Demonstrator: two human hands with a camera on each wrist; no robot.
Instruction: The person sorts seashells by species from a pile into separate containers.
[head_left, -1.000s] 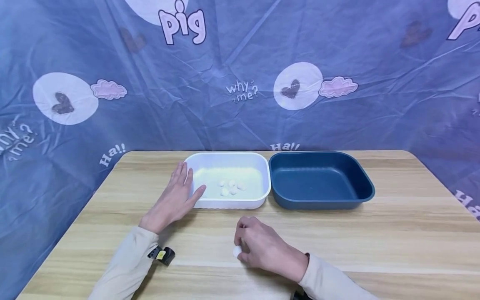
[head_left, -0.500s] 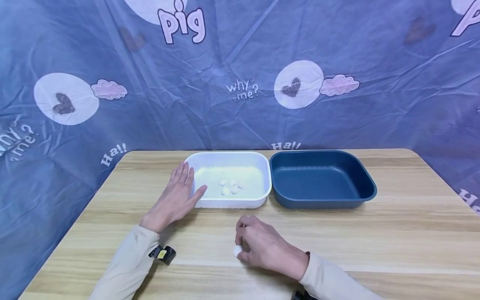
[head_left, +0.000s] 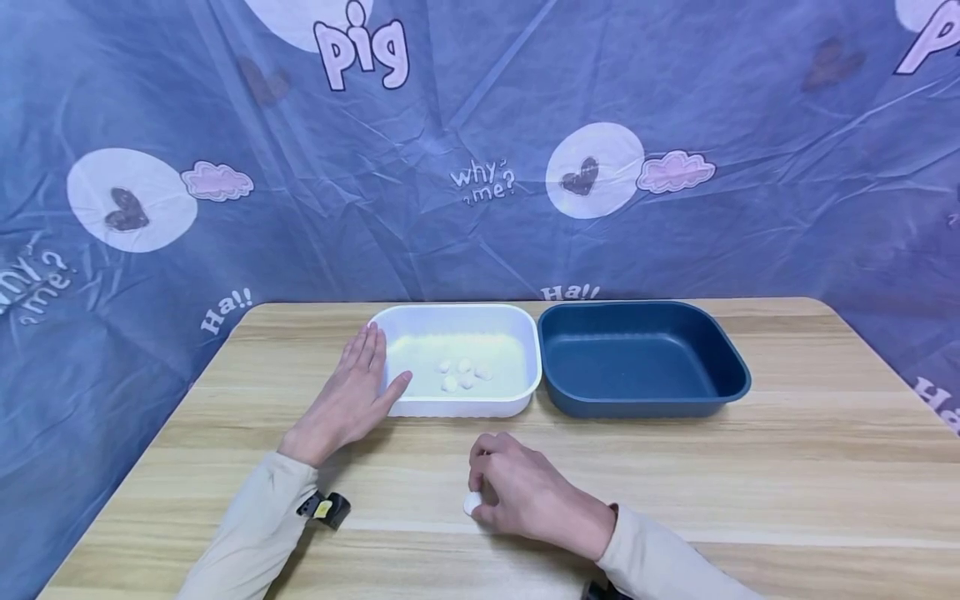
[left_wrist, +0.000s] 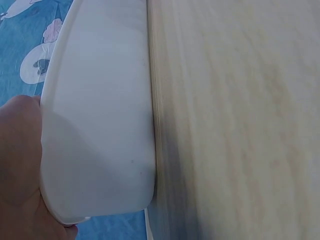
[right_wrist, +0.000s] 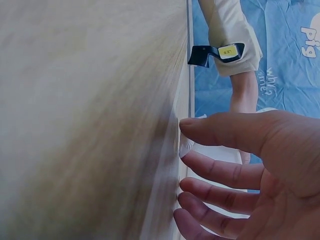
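On the wooden table near the front, my right hand [head_left: 525, 492] pinches a small white roundish piece [head_left: 472, 502] between thumb and bent forefinger. The right wrist view shows this white piece [right_wrist: 186, 146] at the tips of the thumb and forefinger, low against the tabletop, with the other fingers [right_wrist: 220, 197] loosely bent beside it. My left hand [head_left: 348, 392] rests with straight fingers on the left rim of a white basin [head_left: 457, 407], its thumb lying over the front left corner. Several similar white pieces [head_left: 465, 375] lie on the basin's floor.
A dark blue basin [head_left: 645, 408] stands right beside the white one, their rims side by side. Behind the wooden table [head_left: 810, 467] hangs a blue printed cloth [head_left: 450, 242]. A black strap [head_left: 326, 508] sits at my left wrist.
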